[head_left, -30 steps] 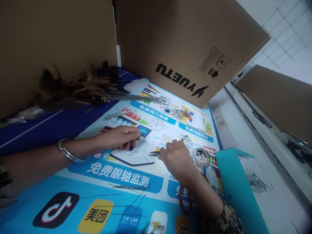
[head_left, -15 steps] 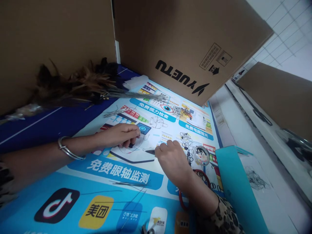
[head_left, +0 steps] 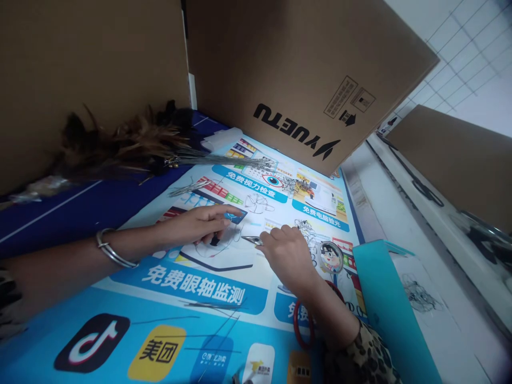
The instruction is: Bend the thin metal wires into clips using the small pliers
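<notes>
My left hand (head_left: 202, 224), with a silver bangle on its wrist, is over the printed sheet. Its index finger stretches right, while the lower fingers curl by a thin bent wire (head_left: 231, 242); the exact grip is partly hidden. A small black piece (head_left: 215, 240) shows at those fingers. To the right, my right hand (head_left: 286, 258) is closed around pliers (head_left: 252, 241), whose narrow metal jaws point left towards the wire. The palm hides the plier handles, but red-handled scissors or a similar tool (head_left: 303, 325) lie under the right forearm.
Brown feathers (head_left: 128, 138) and a bundle of straight wires (head_left: 228, 159) lie at the back left. Tangled wire (head_left: 306, 229) and a round clear container (head_left: 331, 257) are on the right. Loose wires (head_left: 212, 305) lie in front. A large cardboard box (head_left: 296, 64) stands behind.
My left index finger has straightened out to the right. My right hand has shifted slightly right and turned, so the pliers' jaws show brighter and higher.
</notes>
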A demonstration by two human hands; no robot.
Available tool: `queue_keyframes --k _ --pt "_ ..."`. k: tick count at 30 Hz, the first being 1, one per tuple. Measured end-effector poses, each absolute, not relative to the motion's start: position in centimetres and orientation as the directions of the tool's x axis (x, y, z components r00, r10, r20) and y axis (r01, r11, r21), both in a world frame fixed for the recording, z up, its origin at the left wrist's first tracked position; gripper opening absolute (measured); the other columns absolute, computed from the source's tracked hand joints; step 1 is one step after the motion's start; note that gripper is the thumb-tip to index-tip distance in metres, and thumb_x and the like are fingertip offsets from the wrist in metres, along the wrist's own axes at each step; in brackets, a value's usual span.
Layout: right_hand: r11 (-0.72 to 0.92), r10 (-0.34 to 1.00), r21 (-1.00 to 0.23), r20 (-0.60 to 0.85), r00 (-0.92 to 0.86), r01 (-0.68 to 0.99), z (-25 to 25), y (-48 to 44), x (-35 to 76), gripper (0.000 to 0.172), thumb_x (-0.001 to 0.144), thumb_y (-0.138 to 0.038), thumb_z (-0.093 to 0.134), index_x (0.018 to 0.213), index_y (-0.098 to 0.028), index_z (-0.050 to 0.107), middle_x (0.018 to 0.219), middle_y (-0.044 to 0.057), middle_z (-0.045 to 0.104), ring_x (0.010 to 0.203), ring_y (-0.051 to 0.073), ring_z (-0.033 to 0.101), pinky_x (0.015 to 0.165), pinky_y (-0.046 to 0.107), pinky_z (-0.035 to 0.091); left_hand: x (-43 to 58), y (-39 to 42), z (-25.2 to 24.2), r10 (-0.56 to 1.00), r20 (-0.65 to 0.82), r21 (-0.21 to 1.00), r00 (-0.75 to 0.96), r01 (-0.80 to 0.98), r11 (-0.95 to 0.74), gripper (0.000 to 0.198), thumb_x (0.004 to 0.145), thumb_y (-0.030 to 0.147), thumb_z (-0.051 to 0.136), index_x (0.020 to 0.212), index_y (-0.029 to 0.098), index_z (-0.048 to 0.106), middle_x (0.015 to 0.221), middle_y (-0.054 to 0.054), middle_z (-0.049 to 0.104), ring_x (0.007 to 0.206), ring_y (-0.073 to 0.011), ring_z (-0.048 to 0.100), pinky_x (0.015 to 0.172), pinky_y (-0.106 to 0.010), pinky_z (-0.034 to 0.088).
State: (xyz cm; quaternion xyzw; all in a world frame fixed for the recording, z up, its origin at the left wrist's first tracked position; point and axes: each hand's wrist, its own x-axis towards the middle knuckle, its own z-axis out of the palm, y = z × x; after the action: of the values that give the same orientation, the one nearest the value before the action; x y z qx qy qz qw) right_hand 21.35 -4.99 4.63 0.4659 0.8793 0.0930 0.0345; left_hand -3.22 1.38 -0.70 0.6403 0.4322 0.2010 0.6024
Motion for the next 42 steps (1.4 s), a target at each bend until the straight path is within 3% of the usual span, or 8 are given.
queue_keyframes --k 5,13,16,19,26,30,34,42 --pt "0.51 0.847 0.197 0.055 -0.529 0.837 4.9 -4.8 21.6 0.021 0.098 -0.038 0.053 0.096 -0.02 0.064 0.09 0.005 0.067 0.086 0.021 0.055 0.074 0.033 0.031 -3.2 1.4 -0.9 0.798 -0.273 0.937 0.538 0.336 0.094 0.035 0.09 0.052 0.052 0.106 0.023 0.064 0.073 0.0 0.059 0.054 -0.0117 0.049 0.041 -0.018 0.032" --pt "0.496 0.867 0.213 -0.062 -0.495 0.842 3.7 -4.2 21.2 0.024 0.096 -0.041 0.055 0.091 -0.019 0.066 0.089 0.006 0.067 0.086 0.022 0.056 0.076 0.033 0.036 -3.1 1.4 -0.4 0.801 -0.266 0.944 0.536 0.313 0.104 0.03 0.086 0.048 0.058 0.076 0.02 0.057 0.058 0.004 0.051 0.045 -0.0093 0.042 0.039 -0.019 0.028" --pt "0.527 0.831 0.338 -0.013 -0.556 0.78 4.1 -3.7 21.0 0.014 0.096 -0.025 0.054 0.094 -0.016 0.064 0.091 0.009 0.065 0.088 0.024 0.054 0.077 0.036 0.036 -3.0 1.7 -0.7 0.787 -0.293 0.929 0.543 0.355 0.101 0.032 0.084 0.052 0.059 0.077 0.021 0.057 0.06 0.003 0.055 0.044 -0.0095 0.044 0.038 -0.019 0.03" --pt "0.587 0.74 0.459 0.032 -0.672 0.667 4.3 -3.3 21.1 0.019 0.096 -0.012 0.044 0.102 -0.013 0.062 0.094 0.01 0.063 0.089 0.024 0.05 0.082 0.039 0.035 -3.0 1.9 -0.8 0.785 -0.278 0.932 0.553 0.354 0.081 0.034 0.085 0.053 0.057 0.076 0.02 0.056 0.059 0.003 0.055 0.043 -0.0094 0.045 0.038 -0.019 0.03" --pt "0.639 0.578 0.556 0.109 -0.809 0.531 2.3 -2.4 22.8 0.032 0.102 -0.015 0.032 0.125 -0.01 0.054 0.107 0.012 0.064 0.099 0.024 0.05 0.087 0.04 0.032 -2.6 1.8 -0.7 0.799 -0.269 0.914 0.538 0.405 0.035 0.033 0.085 0.051 0.056 0.075 0.02 0.055 0.06 0.003 0.054 0.045 -0.0105 0.047 0.037 -0.019 0.033" --pt "0.661 0.534 0.563 0.113 -0.838 0.496 1.7 -2.0 23.1 0.034 0.103 -0.017 0.032 0.132 -0.012 0.05 0.111 0.011 0.064 0.105 0.023 0.05 0.091 0.04 0.031 -2.6 1.9 -1.1 0.796 -0.275 0.907 0.54 0.42 0.029 0.032 0.086 0.051 0.054 0.078 0.021 0.056 0.064 0.002 0.057 0.048 -0.0116 0.05 0.038 -0.019 0.035" --pt "0.721 0.54 0.467 0.084 -0.837 0.512 1.6 -1.5 22.8 0.034 0.103 -0.016 0.032 0.133 -0.013 0.048 0.108 0.011 0.065 0.104 0.022 0.052 0.09 0.04 0.034 -2.7 1.9 -1.3 0.796 -0.267 0.907 0.543 0.421 0.016 0.032 0.088 0.05 0.052 0.078 0.02 0.056 0.064 0.002 0.058 0.049 -0.0118 0.051 0.038 -0.018 0.036" --pt "0.704 0.445 0.495 0.251 -0.86 0.509 0.9 -1.5 22.5 0.022 0.1 -0.013 0.041 0.114 -0.011 0.058 0.08 0.006 0.061 0.076 0.019 0.05 0.067 0.038 0.033 -2.9 2.0 -1.4 0.779 -0.227 0.932 0.585 0.364 -0.001 0.034 0.091 0.052 0.049 0.083 0.019 0.056 0.068 0.0 0.059 0.05 -0.0115 0.05 0.039 -0.018 0.033"
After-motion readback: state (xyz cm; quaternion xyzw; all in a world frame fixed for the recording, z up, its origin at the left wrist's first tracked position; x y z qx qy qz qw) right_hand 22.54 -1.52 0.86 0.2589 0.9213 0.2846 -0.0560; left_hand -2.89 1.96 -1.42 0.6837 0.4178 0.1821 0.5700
